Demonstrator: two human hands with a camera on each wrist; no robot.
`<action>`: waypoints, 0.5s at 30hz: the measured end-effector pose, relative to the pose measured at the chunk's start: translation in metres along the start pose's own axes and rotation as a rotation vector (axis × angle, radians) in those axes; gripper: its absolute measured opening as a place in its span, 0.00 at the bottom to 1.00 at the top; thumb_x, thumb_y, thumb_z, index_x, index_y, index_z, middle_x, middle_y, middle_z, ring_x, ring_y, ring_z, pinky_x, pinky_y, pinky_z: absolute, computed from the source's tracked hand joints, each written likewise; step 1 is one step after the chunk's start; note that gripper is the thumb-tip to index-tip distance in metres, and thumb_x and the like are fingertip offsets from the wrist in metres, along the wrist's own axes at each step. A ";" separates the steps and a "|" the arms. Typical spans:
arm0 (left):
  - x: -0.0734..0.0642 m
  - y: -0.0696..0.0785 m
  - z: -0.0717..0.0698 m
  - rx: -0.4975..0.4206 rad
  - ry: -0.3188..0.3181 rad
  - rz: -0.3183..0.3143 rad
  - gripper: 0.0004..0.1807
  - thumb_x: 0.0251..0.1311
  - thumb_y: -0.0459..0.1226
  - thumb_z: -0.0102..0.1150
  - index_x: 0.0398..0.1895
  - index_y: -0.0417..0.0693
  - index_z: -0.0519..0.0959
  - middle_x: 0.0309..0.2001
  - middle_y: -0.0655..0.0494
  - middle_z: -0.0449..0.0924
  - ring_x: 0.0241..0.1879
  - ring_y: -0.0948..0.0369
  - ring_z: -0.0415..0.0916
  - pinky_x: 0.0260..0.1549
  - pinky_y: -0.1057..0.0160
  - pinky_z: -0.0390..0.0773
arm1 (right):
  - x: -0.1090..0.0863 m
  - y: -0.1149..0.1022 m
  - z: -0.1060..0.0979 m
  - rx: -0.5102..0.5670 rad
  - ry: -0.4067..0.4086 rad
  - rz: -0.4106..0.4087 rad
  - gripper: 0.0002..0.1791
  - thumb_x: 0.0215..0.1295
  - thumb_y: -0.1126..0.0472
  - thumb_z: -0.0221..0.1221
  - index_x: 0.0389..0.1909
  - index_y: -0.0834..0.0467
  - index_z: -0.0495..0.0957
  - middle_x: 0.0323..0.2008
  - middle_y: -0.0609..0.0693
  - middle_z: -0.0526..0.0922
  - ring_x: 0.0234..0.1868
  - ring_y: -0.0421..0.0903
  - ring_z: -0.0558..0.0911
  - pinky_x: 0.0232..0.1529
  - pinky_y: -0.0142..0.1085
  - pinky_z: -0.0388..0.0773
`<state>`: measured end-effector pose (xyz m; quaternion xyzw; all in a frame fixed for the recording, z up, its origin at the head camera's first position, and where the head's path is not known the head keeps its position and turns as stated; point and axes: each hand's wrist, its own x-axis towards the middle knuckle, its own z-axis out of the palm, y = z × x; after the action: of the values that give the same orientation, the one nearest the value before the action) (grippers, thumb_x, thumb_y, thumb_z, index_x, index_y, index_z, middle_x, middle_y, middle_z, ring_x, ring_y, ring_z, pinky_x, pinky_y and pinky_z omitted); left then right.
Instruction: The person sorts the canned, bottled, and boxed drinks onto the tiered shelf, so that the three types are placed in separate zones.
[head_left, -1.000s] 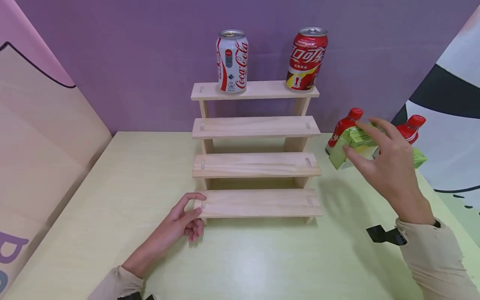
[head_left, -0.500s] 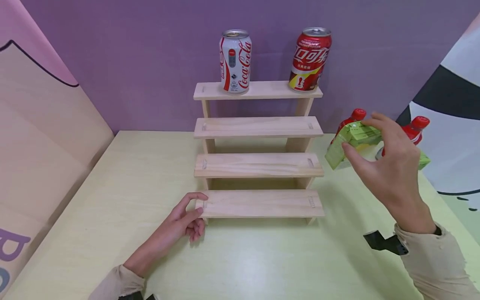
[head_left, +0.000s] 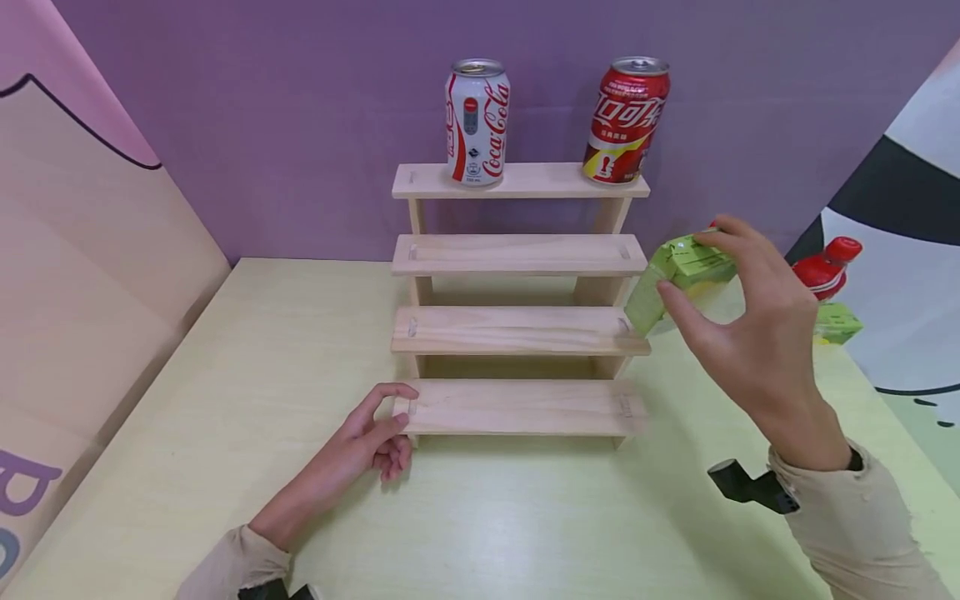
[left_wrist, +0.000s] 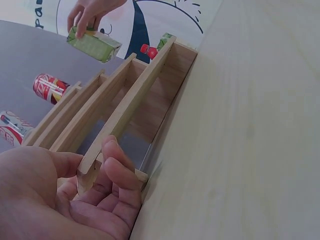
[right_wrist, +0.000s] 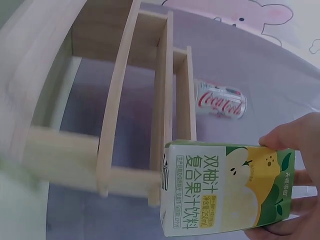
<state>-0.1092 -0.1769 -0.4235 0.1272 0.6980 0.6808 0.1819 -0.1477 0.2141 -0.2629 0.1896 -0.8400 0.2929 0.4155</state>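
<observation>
My right hand [head_left: 765, 333] grips a green juice carton [head_left: 678, 271] near its top, thumb on one side and fingers on the other. The carton is tilted, and in the head view its lower end overlaps the right end of the wooden step rack's third board from the top. Its printed front with a yellow fruit picture shows in the right wrist view on the juice carton [right_wrist: 225, 190]. With thumb and fingers, my left hand [head_left: 367, 442] pinches the left end of the lowest board of the wooden step rack [head_left: 517, 408].
On the top board stand a white Coca-Cola can [head_left: 477, 125] at left and a red cola can [head_left: 628, 121] at right. Behind my right hand are a red-capped bottle [head_left: 828, 267] and a second green carton [head_left: 837, 323]. A purple backdrop [head_left: 300, 125] rises behind the rack.
My right hand has carried the juice carton leftward from beside the bottles to the rack's right side. My left hand keeps its hold on the lowest board.
</observation>
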 end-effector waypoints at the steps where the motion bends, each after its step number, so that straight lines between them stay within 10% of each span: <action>1: 0.000 0.000 0.000 0.001 0.001 -0.001 0.19 0.77 0.46 0.46 0.66 0.56 0.61 0.26 0.43 0.75 0.23 0.57 0.71 0.22 0.66 0.73 | 0.000 -0.001 0.002 0.006 -0.006 -0.002 0.28 0.51 0.65 0.72 0.55 0.66 0.78 0.62 0.59 0.77 0.65 0.58 0.74 0.67 0.46 0.67; 15: 0.001 -0.002 0.000 -0.014 0.009 -0.004 0.19 0.77 0.46 0.47 0.66 0.58 0.61 0.26 0.44 0.77 0.23 0.57 0.71 0.22 0.66 0.75 | 0.009 -0.031 0.038 0.109 -0.020 -0.068 0.27 0.53 0.64 0.73 0.55 0.62 0.79 0.63 0.52 0.77 0.65 0.50 0.75 0.57 0.30 0.72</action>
<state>-0.1098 -0.1765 -0.4256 0.1216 0.6943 0.6858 0.1811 -0.1575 0.1652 -0.2630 0.2432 -0.8201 0.3221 0.4057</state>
